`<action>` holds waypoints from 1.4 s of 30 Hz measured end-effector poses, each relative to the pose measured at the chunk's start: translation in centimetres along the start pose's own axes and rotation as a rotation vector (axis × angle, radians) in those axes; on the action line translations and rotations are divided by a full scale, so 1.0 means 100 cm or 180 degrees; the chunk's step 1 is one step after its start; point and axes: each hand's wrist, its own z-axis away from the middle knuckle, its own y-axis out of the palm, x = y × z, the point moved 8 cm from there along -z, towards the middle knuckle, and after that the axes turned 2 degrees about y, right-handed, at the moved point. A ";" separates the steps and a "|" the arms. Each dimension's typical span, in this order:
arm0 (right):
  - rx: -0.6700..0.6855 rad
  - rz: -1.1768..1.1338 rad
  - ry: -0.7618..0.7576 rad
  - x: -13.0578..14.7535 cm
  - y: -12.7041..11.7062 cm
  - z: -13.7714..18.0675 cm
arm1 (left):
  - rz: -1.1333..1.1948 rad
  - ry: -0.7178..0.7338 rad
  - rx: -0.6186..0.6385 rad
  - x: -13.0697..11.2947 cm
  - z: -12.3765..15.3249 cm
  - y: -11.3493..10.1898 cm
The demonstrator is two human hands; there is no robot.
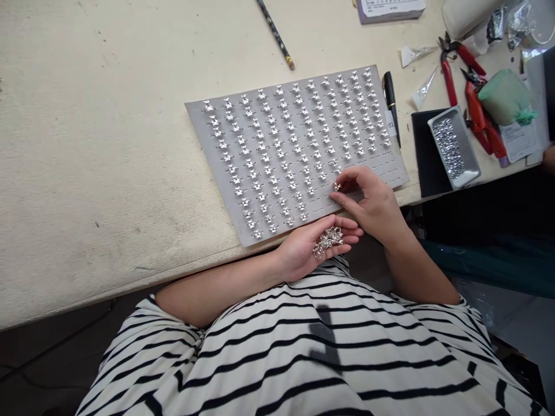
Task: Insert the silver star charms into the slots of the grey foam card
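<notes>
A grey slotted display board [212,167] lies slanted at the table's front edge, with rows of small shiny silver rings [277,159] standing in its slits. Palm up, my left hand [299,251] is cupped just below the board's near edge and carries a loose heap of the same rings [329,240]. Above it, my right hand [368,202] pinches one silver ring [337,186] between thumb and forefinger at the board's surface, by the end of a filled row. Bare slits show around these fingers and toward the right lower corner. The other right fingers are curled and partly hidden.
Right of the board lie a black pen [390,98] and a grey tray [468,156] of small silver pieces on a black pad [422,138]. Farther right are red-handled pliers [448,78] and a green pouch [507,95]. A pencil [276,34] lies behind the board.
</notes>
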 end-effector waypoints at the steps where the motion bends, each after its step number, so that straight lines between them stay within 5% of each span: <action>1: -0.0039 0.0025 -0.0006 0.000 0.000 0.000 | 0.0001 0.0001 0.0005 0.000 0.000 0.000; 6: -0.0177 0.0201 -0.0134 0.005 -0.001 0.003 | 0.0029 -0.0012 0.0029 0.001 -0.001 0.000; 13: -0.0471 0.0453 -0.0979 0.019 0.008 0.008 | 0.0081 -0.0011 0.0112 0.002 -0.003 -0.001; 36: -0.0202 0.0555 -0.1060 0.010 0.008 0.011 | 0.0172 -0.0158 0.0332 0.002 0.003 0.002; 42: -0.0526 0.0366 -0.0900 0.017 -0.017 0.018 | 0.0363 -0.0129 0.0459 -0.002 0.005 0.006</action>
